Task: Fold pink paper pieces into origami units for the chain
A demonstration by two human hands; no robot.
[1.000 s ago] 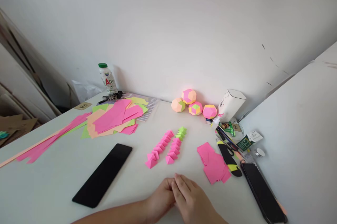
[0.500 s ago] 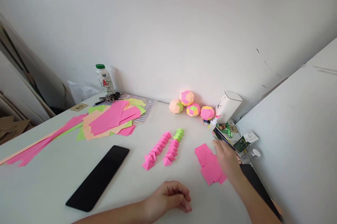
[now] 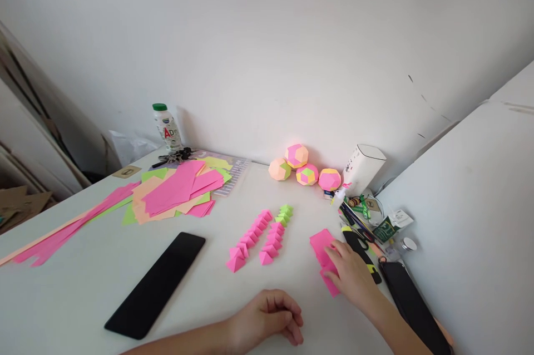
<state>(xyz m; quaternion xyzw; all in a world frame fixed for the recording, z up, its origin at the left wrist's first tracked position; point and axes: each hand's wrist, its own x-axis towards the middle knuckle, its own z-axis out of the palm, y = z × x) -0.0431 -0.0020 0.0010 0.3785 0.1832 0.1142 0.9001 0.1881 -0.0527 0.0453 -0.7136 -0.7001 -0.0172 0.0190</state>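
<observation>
My right hand (image 3: 350,271) lies over a loose pile of pink paper pieces (image 3: 321,241), its fingers spread and the fingertips touching them. The palm hides part of the pile. To the left, my left hand (image 3: 271,316) rests on the table (image 3: 225,299) with loosely curled fingers, a gap beside the thumb and nothing visible in it. Beyond it run two rows of small folded paper pieces: a pink row (image 3: 250,235), and a pink row (image 3: 273,241) that ends in green pieces (image 3: 284,214).
Several faceted paper balls (image 3: 296,156) sit by the wall. Coloured paper sheets (image 3: 167,193) lie left, near a white bottle (image 3: 167,129) and keys (image 3: 177,156). A black slab (image 3: 156,282) lies in front. A yellow-black cutter (image 3: 361,252), scissors and a black case (image 3: 411,299) line the right side.
My right hand has moved down and slightly left onto the pink paper pile, uncovering the cutter and scissors behind it. The left hand looks unmoved.
</observation>
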